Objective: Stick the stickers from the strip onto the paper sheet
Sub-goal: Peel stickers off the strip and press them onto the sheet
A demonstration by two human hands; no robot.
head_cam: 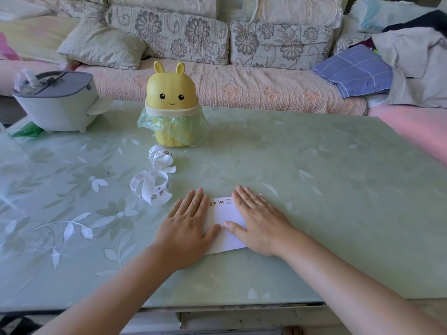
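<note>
Both hands lie flat with straight fingers, grasping nothing: the left hand and the right hand press palm-down on the white paper sheet, just below the middle of the frame. The left hand covers the sheet's left edge and the right hand its right side. Their thumbs point toward each other across the bare middle of the paper, tips close but apart.

Three small cartoon stickers sit in a row along the sheet's top edge, between the two sets of fingers.

Up and to the left of the left hand, the white strip lies curled in loose loops on the table. A few stickers show near its lower end, and round blank spots show on its left loop. A second curl of strip lies just above it, also carrying small pictures; whether the two curls join I cannot tell.

Above the curls stands a yellow rabbit-shaped bin with a green bag bunched under its lid. At the upper left sits a grey-and-white tub. The table has a pale green top with a white leaf pattern. Across the top of the frame runs a sofa with flowered cushions, and a folded blue cloth lies at its right.
</note>
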